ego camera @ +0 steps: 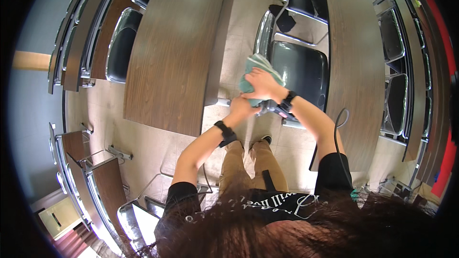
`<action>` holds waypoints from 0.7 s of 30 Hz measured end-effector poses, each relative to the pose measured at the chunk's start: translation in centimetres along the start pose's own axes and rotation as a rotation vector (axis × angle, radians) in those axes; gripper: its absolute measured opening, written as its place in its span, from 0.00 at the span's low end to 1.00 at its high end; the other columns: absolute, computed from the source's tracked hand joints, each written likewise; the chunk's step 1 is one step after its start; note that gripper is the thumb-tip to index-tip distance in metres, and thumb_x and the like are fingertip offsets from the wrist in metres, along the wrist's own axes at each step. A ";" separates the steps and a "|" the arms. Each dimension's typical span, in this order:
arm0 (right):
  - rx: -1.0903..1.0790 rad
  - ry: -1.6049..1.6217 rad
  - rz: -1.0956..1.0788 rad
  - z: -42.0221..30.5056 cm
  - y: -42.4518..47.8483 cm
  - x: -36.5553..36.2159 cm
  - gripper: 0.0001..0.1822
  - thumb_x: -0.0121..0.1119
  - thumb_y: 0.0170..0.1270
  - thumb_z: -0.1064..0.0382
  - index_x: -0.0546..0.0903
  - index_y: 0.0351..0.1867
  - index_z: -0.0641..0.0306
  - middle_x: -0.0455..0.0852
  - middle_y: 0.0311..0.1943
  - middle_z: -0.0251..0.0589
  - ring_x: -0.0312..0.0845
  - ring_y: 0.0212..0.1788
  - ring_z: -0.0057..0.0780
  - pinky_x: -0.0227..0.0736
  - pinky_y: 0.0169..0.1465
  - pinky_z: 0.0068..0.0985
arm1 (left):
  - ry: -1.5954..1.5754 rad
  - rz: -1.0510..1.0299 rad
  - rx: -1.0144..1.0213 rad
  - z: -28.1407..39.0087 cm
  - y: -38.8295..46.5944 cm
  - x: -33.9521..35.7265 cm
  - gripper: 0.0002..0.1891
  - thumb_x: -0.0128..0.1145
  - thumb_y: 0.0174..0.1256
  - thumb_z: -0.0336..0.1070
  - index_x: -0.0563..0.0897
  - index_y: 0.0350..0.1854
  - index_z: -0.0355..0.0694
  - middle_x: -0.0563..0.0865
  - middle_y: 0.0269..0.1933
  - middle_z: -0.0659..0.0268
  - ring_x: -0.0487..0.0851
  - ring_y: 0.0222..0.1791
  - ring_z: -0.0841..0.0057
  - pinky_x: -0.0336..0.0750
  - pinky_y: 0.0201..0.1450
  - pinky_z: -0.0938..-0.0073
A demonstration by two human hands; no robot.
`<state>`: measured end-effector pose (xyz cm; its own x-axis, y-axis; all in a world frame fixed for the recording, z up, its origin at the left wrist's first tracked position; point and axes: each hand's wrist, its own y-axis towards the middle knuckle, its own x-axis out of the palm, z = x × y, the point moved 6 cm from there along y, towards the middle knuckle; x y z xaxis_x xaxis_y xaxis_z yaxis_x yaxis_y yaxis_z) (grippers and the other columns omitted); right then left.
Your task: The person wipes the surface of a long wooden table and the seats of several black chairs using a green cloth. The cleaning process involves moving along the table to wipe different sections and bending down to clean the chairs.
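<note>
A green cloth with pale stripes (263, 63) is bunched between my hands, in front of a black padded chair (299, 68). My right hand (263, 84) presses on the cloth from above, its fingers bent over it. Lower and to the left, my left hand (244, 107) grips the cloth's lower end, the thumbs close together. Just below the hands lies a dark device with a clear part (276, 109), partly hidden by my right wrist; I cannot tell exactly what it is. Both wrists wear black bands.
A long wood-grain table (172, 50) stands on the left, another (355, 61) on the right, with the tiled floor (235, 53) between them. A black item (285, 18) lies near the chairs ahead. More chairs and folded tables line both sides. A cable loops beside my right arm.
</note>
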<state>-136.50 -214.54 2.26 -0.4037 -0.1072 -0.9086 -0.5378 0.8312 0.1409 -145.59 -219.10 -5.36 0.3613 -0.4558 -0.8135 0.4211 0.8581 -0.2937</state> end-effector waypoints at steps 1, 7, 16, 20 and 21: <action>0.057 0.017 -0.105 1.3 -1.4 -0.8 0.31 0.62 0.43 0.38 0.76 0.37 0.66 0.81 0.34 0.49 0.74 0.46 0.45 0.63 0.59 0.33 | 0.040 0.023 0.068 2.1 0.3 1.2 0.35 0.66 0.39 0.59 0.77 0.44 0.33 0.81 0.44 0.54 0.81 0.42 0.61 0.74 0.43 0.63; 0.208 -0.042 0.090 7.0 -8.6 -4.7 0.29 0.61 0.47 0.44 0.74 0.41 0.68 0.79 0.42 0.48 0.72 0.50 0.45 0.64 0.58 0.35 | -0.056 0.138 0.155 10.1 3.6 2.7 0.38 0.67 0.40 0.55 0.73 0.48 0.30 0.76 0.48 0.50 0.78 0.44 0.61 0.72 0.41 0.61; 0.492 -0.116 0.274 4.7 -14.2 -5.8 0.27 0.60 0.53 0.46 0.73 0.43 0.69 0.77 0.40 0.50 0.72 0.43 0.48 0.69 0.46 0.36 | 0.212 0.236 0.282 11.9 2.7 0.5 0.46 0.73 0.36 0.45 0.64 0.59 0.31 0.75 0.43 0.57 0.76 0.43 0.64 0.70 0.45 0.66; 0.644 -0.128 0.335 2.4 -21.3 -9.9 0.26 0.58 0.56 0.46 0.73 0.44 0.69 0.77 0.40 0.51 0.72 0.44 0.49 0.67 0.48 0.37 | 0.148 0.257 0.611 17.4 -0.8 -0.1 0.40 0.69 0.37 0.37 0.66 0.59 0.37 0.75 0.42 0.56 0.76 0.41 0.61 0.68 0.43 0.63; 0.662 -0.127 0.368 1.1 -22.8 -11.5 0.27 0.57 0.56 0.45 0.74 0.44 0.69 0.78 0.40 0.51 0.72 0.44 0.49 0.67 0.49 0.37 | 0.100 0.278 0.659 18.5 -2.0 0.0 0.40 0.69 0.36 0.37 0.67 0.58 0.36 0.75 0.41 0.55 0.76 0.40 0.61 0.68 0.42 0.63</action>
<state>-118.80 -231.72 9.06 -0.3615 0.2694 -0.8926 0.1861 0.9589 0.2141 -131.10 -225.17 4.54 0.4637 -0.1906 -0.8652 0.7505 0.6036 0.2692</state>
